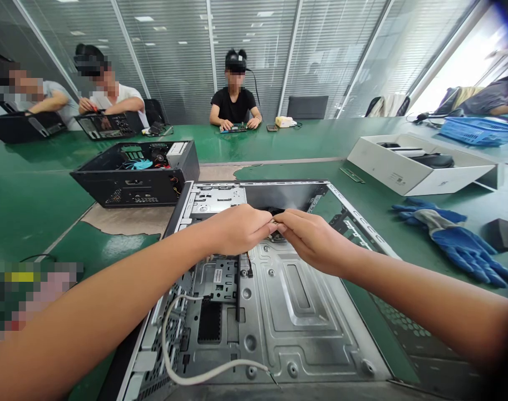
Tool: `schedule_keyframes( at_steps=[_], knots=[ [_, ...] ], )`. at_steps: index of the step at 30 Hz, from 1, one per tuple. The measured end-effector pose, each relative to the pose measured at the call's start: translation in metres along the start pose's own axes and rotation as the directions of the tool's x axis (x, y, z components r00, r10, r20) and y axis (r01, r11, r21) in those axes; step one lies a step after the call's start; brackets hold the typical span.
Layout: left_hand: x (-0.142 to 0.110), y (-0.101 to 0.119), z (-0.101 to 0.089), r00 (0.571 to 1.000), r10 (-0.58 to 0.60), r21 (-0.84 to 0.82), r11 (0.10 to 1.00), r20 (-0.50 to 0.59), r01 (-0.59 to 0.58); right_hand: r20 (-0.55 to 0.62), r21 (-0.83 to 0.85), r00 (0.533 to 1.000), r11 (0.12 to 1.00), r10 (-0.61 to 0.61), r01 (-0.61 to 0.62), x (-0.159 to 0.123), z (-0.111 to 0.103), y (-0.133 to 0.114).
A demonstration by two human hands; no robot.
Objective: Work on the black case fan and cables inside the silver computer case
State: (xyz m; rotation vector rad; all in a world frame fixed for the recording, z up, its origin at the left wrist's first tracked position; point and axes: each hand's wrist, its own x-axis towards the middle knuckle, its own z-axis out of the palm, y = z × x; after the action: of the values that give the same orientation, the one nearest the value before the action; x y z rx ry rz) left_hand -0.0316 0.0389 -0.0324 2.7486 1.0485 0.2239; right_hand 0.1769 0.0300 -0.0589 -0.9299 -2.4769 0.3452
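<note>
An open, emptied computer case (295, 312) lies flat in front of me on the green table, its bare metal tray showing. My left hand (237, 228) and my right hand (312, 239) meet over the middle of the case. Both are closed in a pinch, fingertips touching around a small dark part (276, 229) that I cannot make out. A white cable (187, 373) loops across the near left corner of the case.
A second open black case (137, 172) stands behind on the left. A white box (420, 164) and blue gloves (454, 236) lie to the right, with a dark block (501, 234) beside them. Three people sit at the far side of the table.
</note>
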Motion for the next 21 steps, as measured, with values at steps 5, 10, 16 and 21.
schedule_keyframes(
  at_steps=[5, 10, 16, 21],
  knots=[
    [-0.002, -0.001, -0.004, 0.999, 0.011, -0.093, 0.996, 0.041, -0.007, 0.021, 0.018, 0.999, 0.999, 0.047, -0.048, -0.003, 0.001, 0.003],
    [-0.003, -0.006, -0.004, 0.995, 0.022, 0.002, 1.0, 0.1, -0.022, 0.121, 0.001, 0.989, 0.996, 0.088, -0.089, -0.001, 0.001, 0.004],
    [-0.002, -0.005, 0.001, 0.992, -0.025, 0.16, 0.987, 0.127, 0.005, 0.191, 0.107, 0.976, 0.986, 0.104, -0.126, 0.001, -0.005, 0.0],
    [-0.004, 0.003, -0.001, 0.997, -0.033, 0.031, 0.999, 0.067, 0.031, 0.116, 0.11, 0.984, 0.983, 0.137, -0.149, 0.001, -0.007, -0.002]
  ],
)
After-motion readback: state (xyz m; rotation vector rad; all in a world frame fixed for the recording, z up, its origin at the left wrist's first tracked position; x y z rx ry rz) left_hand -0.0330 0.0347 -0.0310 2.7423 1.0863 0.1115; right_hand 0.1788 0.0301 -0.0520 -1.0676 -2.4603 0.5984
